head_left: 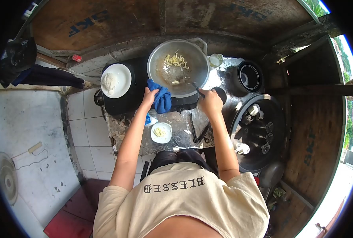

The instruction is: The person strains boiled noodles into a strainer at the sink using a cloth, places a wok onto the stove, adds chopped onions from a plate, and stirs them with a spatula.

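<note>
A bunched blue cloth [161,100] is gripped in my left hand [149,96] against the near-left rim of a metal wok [154,73]. My right hand [211,102] is closed around the dark handle of a cooking utensil [200,93], at the wok's near-right rim. The utensil's head reaches into the wok, but its exact shape is hard to make out. Pale chopped pieces [175,60] lie mostly toward the far side of the wok, with a few nearer me. The wok sits on a black stove [139,89].
Left of the wok, a white plate [123,79] holds a white mound. A small white dish [165,139] with pale bits sits in front, left of black scissors [202,135]. To the right are a glass jar [215,60], a black pot [240,79] and a large black basin [238,123] holding cups.
</note>
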The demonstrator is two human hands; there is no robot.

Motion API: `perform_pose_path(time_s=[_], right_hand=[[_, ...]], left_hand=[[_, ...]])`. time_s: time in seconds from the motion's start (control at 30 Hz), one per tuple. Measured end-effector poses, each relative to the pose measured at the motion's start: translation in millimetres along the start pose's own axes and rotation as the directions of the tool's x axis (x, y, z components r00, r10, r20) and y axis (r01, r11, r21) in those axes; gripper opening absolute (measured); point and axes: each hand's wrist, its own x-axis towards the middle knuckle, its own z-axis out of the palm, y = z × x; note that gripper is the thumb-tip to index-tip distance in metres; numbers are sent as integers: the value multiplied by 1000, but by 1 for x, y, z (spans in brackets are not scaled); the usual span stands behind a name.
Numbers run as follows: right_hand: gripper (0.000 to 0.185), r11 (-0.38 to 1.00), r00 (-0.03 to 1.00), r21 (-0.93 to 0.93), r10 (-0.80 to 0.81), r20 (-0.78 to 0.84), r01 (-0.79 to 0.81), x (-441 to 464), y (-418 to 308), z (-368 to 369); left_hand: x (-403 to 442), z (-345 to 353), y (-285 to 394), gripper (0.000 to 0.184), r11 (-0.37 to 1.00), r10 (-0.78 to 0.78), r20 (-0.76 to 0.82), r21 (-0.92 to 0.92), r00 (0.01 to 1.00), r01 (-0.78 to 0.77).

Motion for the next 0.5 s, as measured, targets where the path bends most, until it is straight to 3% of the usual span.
perform_pose_path(time_s=[0.1, 0.27, 0.37, 0.5], right_hand=[[50, 998, 1000, 56, 5, 11, -5, 7, -8, 41], [51, 968, 979, 247, 93, -181, -47, 56, -27, 66], [53, 966, 973, 258, 50, -225, 10, 69, -33, 50], [49, 990, 979, 120, -44, -197, 68, 69, -22, 66]], left_hand=[[7, -1, -10, 52, 1000, 21, -12, 17, 1000, -20], [17, 0, -20, 48, 999, 28, -60, 41, 998, -26], [7, -1, -11, 48, 999, -5, -26, 37, 1000, 6], [5, -1, -7, 47, 1000, 18, -1, 8, 1000, -18]])
